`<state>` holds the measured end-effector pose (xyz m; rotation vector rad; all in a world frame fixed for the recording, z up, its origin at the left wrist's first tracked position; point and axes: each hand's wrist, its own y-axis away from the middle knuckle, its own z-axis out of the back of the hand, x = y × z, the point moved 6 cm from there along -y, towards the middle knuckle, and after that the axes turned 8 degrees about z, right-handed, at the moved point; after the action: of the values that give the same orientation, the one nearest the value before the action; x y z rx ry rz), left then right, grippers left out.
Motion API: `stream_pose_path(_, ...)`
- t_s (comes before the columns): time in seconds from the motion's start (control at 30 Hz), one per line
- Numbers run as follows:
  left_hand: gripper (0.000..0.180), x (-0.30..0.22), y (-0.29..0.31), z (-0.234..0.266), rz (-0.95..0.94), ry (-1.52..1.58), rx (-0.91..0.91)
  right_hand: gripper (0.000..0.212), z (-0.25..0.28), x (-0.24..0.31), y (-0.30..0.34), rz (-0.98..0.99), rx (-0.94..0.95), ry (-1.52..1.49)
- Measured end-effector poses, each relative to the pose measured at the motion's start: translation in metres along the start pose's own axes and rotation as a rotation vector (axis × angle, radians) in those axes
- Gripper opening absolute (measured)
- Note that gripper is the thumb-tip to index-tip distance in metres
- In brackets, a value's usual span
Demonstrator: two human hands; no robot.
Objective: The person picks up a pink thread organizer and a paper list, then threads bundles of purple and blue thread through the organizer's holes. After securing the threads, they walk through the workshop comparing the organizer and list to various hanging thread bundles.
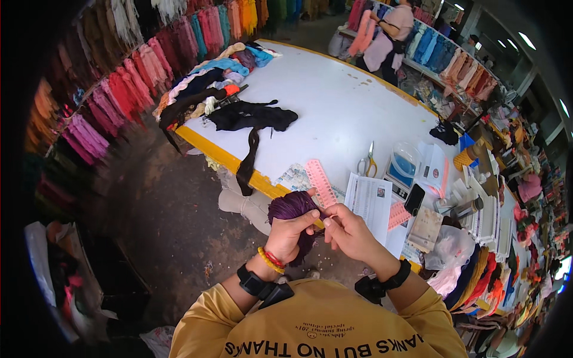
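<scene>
A bundle of dark purple yarn (291,206) is held in front of me, just off the yellow edge of the white table (334,101). My left hand (290,234) is wrapped round it, and part of the yarn hangs below the palm. At the bundle's right side my right hand (346,230) has its fingers pinched together on the yarn. How much of a strand lies between those fingertips is too small to tell. Beyond my hands a pink strip with rows of holes (320,182) lies on the table.
Scissors (371,162), a scale with a clear bowl (403,164), printed sheets (368,200) and a phone (414,199) lie to the right. Black yarn (250,116) and a heap of coloured skeins (209,80) are at left. Racks of hanging yarn (137,77) and another person (391,36) stand beyond.
</scene>
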<state>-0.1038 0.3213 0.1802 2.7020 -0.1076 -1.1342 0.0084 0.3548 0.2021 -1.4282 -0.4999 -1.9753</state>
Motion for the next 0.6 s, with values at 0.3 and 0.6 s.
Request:
stream_pose_path(0.3,0.032,0.008,-0.022,-0.010,-0.061,-0.093,-0.123,0.018,0.025,-0.025,-0.010,0.056,-0.029,-0.026)
stream_pose_path(0.6,0.019,0.017,-0.049,0.003,0.179,0.036,-0.034,0.017,0.039,-0.038,-0.032,-0.219,0.000,-0.584)
